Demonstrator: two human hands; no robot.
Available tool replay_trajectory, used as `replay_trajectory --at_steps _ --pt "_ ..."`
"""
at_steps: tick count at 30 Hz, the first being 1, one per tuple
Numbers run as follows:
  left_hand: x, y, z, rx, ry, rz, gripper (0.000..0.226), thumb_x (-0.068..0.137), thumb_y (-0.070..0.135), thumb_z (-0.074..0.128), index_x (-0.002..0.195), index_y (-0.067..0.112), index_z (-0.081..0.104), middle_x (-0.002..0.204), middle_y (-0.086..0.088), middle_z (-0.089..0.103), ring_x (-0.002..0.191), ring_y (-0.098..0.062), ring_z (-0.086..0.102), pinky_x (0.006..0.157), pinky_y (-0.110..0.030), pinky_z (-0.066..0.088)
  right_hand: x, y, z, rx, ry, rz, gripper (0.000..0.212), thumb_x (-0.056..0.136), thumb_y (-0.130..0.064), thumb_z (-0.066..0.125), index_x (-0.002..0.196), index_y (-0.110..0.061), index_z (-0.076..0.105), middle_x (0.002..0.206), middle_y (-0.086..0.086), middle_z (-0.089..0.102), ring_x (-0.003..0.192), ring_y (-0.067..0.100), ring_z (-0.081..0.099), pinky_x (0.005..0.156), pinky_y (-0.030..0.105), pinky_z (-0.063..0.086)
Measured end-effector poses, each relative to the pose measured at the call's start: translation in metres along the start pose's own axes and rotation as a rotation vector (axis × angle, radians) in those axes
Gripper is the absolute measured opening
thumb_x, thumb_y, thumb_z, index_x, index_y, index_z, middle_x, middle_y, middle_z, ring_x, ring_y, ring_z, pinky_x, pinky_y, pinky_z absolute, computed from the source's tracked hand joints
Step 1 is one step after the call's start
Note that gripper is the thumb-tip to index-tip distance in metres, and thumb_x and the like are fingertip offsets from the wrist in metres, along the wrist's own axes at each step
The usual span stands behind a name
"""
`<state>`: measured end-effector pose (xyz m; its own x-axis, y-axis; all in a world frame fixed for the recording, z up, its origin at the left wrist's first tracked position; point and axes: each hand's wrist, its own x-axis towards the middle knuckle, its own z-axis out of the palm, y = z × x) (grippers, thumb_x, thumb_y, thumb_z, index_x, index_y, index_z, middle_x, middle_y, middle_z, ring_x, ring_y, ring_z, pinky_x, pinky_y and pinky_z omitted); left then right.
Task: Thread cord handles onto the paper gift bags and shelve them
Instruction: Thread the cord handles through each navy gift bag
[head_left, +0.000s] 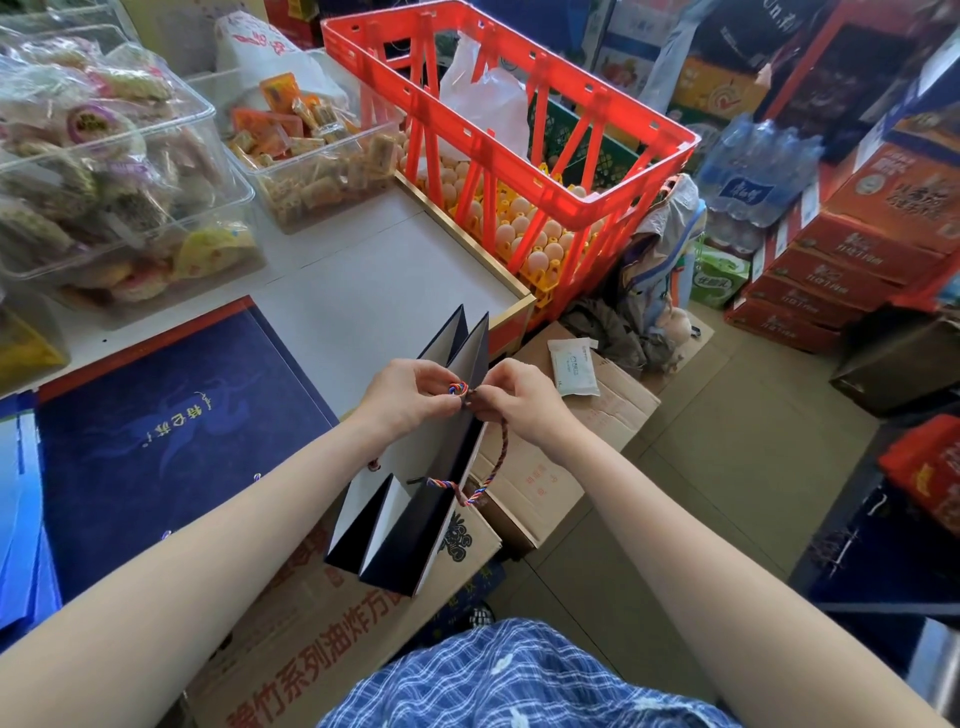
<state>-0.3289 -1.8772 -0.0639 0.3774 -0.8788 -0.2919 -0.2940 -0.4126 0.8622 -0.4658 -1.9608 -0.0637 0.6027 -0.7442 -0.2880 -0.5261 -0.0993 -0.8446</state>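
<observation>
A dark navy paper gift bag (415, 525) with a white inside hangs folded in front of me, its gussets fanned out. A multicoloured twisted cord (500, 457) loops along its right side, one end passing through the bag near the lower edge. My left hand (410, 395) pinches the cord's other end at the bag's upper edge. My right hand (519, 400) pinches the bag's edge and the cord right beside it. A flat stack of navy gift bags (171, 426) lies on the white counter (363, 270) to the left.
Clear tubs of wrapped snacks (104, 171) fill the counter's back left. A red crate (509, 130) over egg trays stands at the counter's far corner. Cardboard boxes (545, 457) sit on the floor below my hands. Stacked cartons and bottled water (753, 166) crowd the right.
</observation>
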Motion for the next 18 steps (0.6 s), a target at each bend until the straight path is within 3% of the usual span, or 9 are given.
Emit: replay_trajectory --at_steps 4,6,8,11,15,18 --pt "-0.0018 -0.0013 0.0029 0.135 0.06 0.048 0.02 0.079 0.016 0.072 0.099 0.016 0.069 0.088 -0.003 0.069 0.081 -0.013 0.064 0.078 -0.025 0.05 -0.0055 -0.0015 -0.0007 0.215 -0.037 0.056 0.016 0.099 -0.007 0.04 0.085 -0.014 0.044 0.092 0.01 0.068 0.081 0.02 0.069 0.074 0.029 0.058" --pt "-0.0029 -0.0007 0.0037 0.148 0.08 0.057 0.02 0.079 0.016 0.072 0.099 0.017 0.069 0.088 -0.004 0.07 0.081 -0.014 0.065 0.076 -0.023 0.05 -0.0062 -0.0001 -0.0012 0.238 -0.046 0.053 0.015 0.099 -0.006 0.041 0.087 -0.014 0.044 0.091 0.01 0.068 0.082 0.02 0.069 0.074 0.029 0.058" --pt "-0.004 0.0011 0.0036 0.149 0.082 0.074 0.019 0.08 0.015 0.072 0.099 0.018 0.068 0.087 -0.007 0.071 0.079 -0.016 0.066 0.077 -0.025 0.051 -0.0055 0.0034 -0.0034 0.247 -0.056 0.044 0.004 0.096 -0.008 0.049 0.096 -0.011 0.048 0.092 0.012 0.07 0.083 0.02 0.07 0.076 0.031 0.058" --pt "-0.0043 0.0029 0.0031 0.149 0.064 0.09 0.019 0.08 0.013 0.071 0.098 0.019 0.067 0.088 -0.009 0.071 0.08 -0.019 0.067 0.082 -0.03 0.053 -0.0022 0.0038 -0.005 0.09 -0.066 0.029 0.031 0.085 -0.018 0.068 0.112 -0.009 0.056 0.096 0.009 0.071 0.084 0.019 0.07 0.08 0.034 0.058" --pt "-0.0044 0.0044 0.0062 0.122 0.041 0.102 0.02 0.08 0.014 0.071 0.099 0.02 0.067 0.088 -0.008 0.07 0.082 -0.02 0.068 0.084 -0.035 0.054 0.0011 -0.0004 -0.0006 -0.092 0.035 -0.014 0.014 0.083 -0.017 0.07 0.093 -0.008 0.069 0.089 0.01 0.071 0.078 0.021 0.068 0.08 0.04 0.057" --pt "-0.0047 0.0035 0.0063 0.122 0.032 0.099 0.02 0.082 0.013 0.07 0.1 0.018 0.066 0.087 -0.006 0.069 0.077 -0.014 0.066 0.081 -0.027 0.052 0.0024 0.0033 0.0014 -0.117 0.039 -0.038 0.007 0.086 -0.017 0.066 0.081 -0.014 0.062 0.088 0.01 0.069 0.082 0.022 0.067 0.08 0.043 0.056"
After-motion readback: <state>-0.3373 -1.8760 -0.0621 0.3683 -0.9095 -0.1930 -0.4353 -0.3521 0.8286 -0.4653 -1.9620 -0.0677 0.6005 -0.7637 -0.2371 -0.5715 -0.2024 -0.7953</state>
